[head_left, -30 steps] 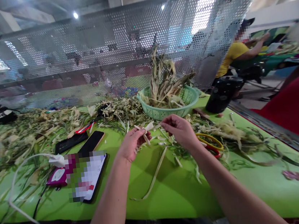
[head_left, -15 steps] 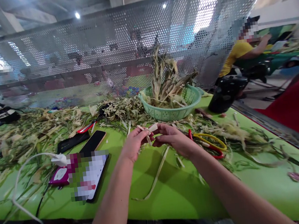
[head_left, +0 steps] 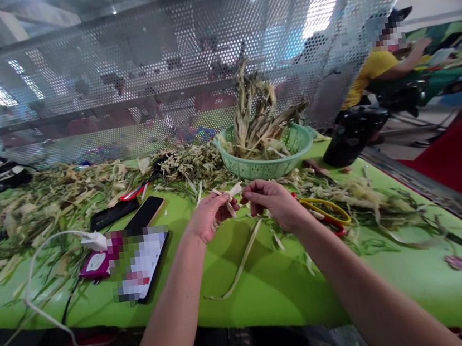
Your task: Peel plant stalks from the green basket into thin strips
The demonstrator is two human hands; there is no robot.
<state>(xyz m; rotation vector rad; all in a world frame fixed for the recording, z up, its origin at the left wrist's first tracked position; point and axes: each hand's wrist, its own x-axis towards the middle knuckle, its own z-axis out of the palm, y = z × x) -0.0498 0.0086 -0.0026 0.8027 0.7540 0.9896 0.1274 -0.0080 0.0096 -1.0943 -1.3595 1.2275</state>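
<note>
My left hand (head_left: 208, 215) is closed, its thumb and fingers pinching a small folded piece of pale corn husk (head_left: 233, 192) that sticks out toward the right. My right hand (head_left: 270, 202) is just beside it with thumb and fingertips pressed together. Anything in that pinch is too small to make out. Below the hands a long, thin husk strip (head_left: 244, 264) curves across the green table (head_left: 272, 302). Scissors with yellow and red handles (head_left: 328, 209) lie to the right, partly behind my right forearm.
A green plastic basket (head_left: 251, 167) of dried husks stands at the back. Husk scraps (head_left: 61, 199) are heaped leftward. Phones (head_left: 145, 214), a purple power bank (head_left: 95, 265) with a white cable, and a black tumbler (head_left: 351, 138) surround the work. A person in yellow (head_left: 374, 71) sits far right.
My right hand has drawn slightly away to the right from the husk piece, leaving a small gap. The left hand keeps its pinch. The camera view has shifted a little.
</note>
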